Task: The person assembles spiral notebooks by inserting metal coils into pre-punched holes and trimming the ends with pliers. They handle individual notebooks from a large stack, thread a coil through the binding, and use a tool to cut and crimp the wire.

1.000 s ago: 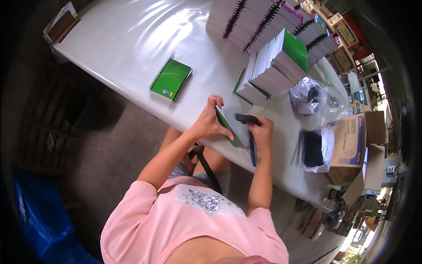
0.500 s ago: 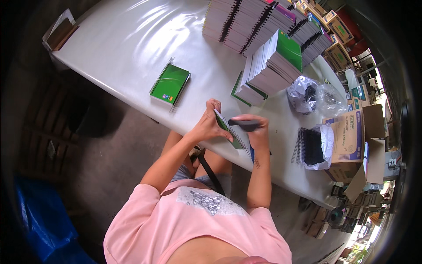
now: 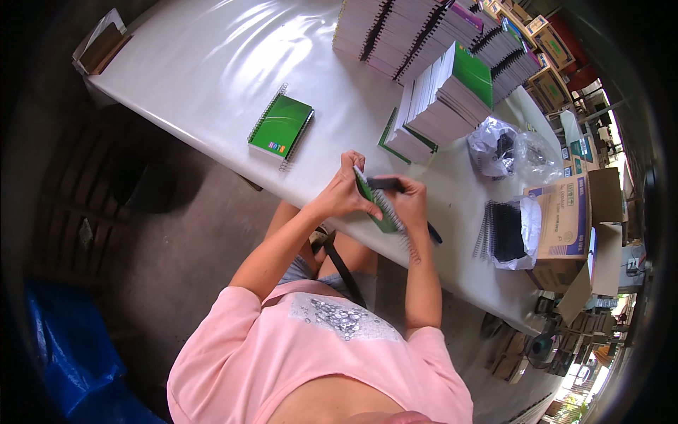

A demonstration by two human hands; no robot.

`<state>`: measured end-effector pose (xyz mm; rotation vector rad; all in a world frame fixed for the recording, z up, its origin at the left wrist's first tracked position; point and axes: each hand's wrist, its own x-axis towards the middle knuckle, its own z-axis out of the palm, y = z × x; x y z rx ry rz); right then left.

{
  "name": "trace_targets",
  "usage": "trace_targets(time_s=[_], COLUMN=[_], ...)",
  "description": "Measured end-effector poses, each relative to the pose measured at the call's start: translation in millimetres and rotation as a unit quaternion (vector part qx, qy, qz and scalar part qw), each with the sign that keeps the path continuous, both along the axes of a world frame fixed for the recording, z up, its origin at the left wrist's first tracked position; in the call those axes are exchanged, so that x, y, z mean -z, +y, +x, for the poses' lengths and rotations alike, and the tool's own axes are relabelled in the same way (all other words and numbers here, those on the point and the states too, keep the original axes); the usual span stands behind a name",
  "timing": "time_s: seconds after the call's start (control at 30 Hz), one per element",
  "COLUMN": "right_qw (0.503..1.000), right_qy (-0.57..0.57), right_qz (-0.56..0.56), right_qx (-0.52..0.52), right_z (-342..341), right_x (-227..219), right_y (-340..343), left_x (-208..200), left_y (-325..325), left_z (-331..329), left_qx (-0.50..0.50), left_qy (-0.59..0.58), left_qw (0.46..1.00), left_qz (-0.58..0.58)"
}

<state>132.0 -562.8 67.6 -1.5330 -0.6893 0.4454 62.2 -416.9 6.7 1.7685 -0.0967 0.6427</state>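
Observation:
Near the table's front edge, my left hand (image 3: 345, 192) grips a small green-covered spiral notebook (image 3: 387, 225), tilted on edge with its wire coil facing my right hand. The coil runs past the notebook's lower end as a loose tail. My right hand (image 3: 411, 201) is closed round a dark tool (image 3: 385, 184), whose near end is beside the coil's upper part. A dark blue end (image 3: 434, 233) sticks out below that hand; blur hides the tool's exact kind. Further left, small green spiral notebooks (image 3: 282, 128) lie stacked on the table.
A tall pile of unbound, green-covered page blocks (image 3: 452, 92) stands at the back right, with thick bound stacks (image 3: 395, 35) behind it. Clear plastic bags (image 3: 533, 157), black wire coils (image 3: 507, 230) and an open cardboard box (image 3: 561, 215) occupy the right side of the white table (image 3: 191, 92).
The tool in my right hand has shifted and turned slightly along the coil, towards the notebook's upper end. My left hand keeps its hold on the notebook. The whole view has shifted a little.

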Motion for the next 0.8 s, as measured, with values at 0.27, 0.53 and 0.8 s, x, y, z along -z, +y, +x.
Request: trace_targets(time_s=[0.27, 0.53, 0.8], right_qw=[0.990, 0.997, 0.919], right_qy=[-0.086, -0.070, -0.222], right_qz=[-0.111, -0.013, -0.200], right_qx=[0.008, -0.006, 0.256], right_z=[0, 0, 44], right_x=[-12, -11, 2], right_y=[5, -1, -62], left_x=[8, 2, -6], left_y=[1, 0, -4], left_z=[4, 7, -6], left_qx=[-0.005, -0.001, 0.013], left_qy=[-0.024, -0.031, 0.042], left_qw=[1.000, 0.999, 0.999], left_qz=[0.013, 0.025, -0.011])
